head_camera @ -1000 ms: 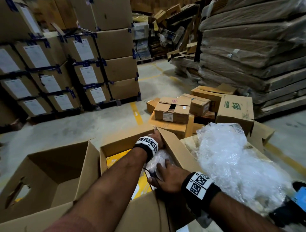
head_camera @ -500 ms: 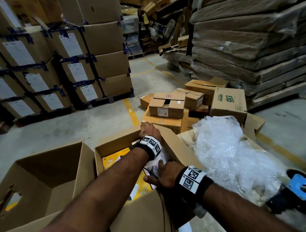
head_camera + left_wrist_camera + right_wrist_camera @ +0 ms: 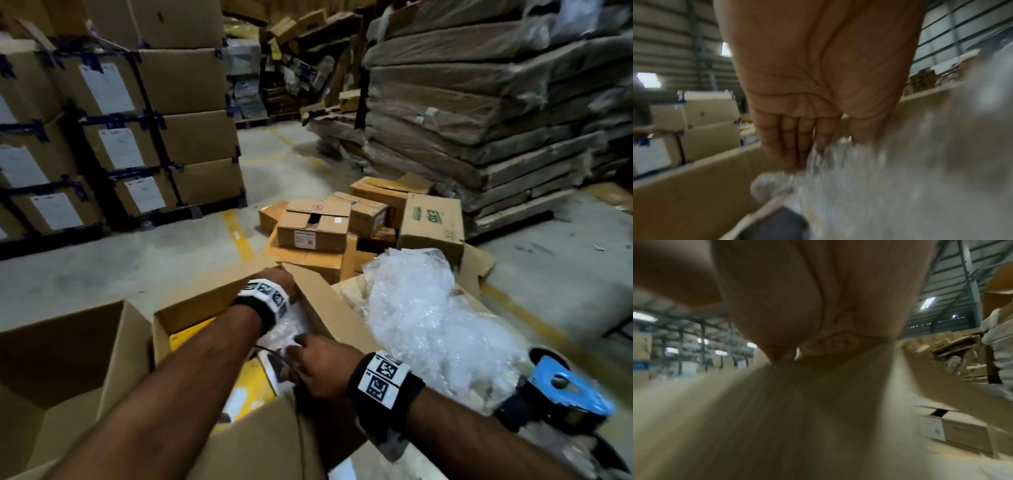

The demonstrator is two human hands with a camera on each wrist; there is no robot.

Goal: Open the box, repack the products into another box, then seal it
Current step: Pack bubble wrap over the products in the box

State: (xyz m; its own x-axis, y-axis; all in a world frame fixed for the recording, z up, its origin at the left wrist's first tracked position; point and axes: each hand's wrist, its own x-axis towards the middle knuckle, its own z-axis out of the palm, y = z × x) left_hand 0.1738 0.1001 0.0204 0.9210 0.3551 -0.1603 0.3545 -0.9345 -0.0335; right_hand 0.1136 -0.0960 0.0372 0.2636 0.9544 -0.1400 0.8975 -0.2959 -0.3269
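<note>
An open cardboard box (image 3: 191,317) stands in front of me with yellow packs (image 3: 251,382) and a plastic-wrapped product (image 3: 284,334) inside. My left hand (image 3: 277,278) reaches down at the box's far right corner. Its fingers (image 3: 789,146) lie straight against the crinkled plastic wrap (image 3: 859,186). My right hand (image 3: 317,365) is nearer to me, inside the box, with its fingers curled down onto the wrapped product; the fingertips are hidden. The right wrist view is blurred and shows only the palm (image 3: 807,305) over pale cardboard. A second open box (image 3: 68,346) stands on the left, and I see nothing inside it.
A heap of bubble wrap (image 3: 428,325) lies right of the box, with a blue tape dispenser (image 3: 568,387) at the lower right. Small cartons (image 3: 315,226) lie on the floor ahead. Taped carton stacks (image 3: 113,137) rise at the left and flat cardboard bundles (image 3: 479,102) at the right.
The head view has shifted a little. Both hands stay in the box at much the same places, the left one slightly higher at the far corner.
</note>
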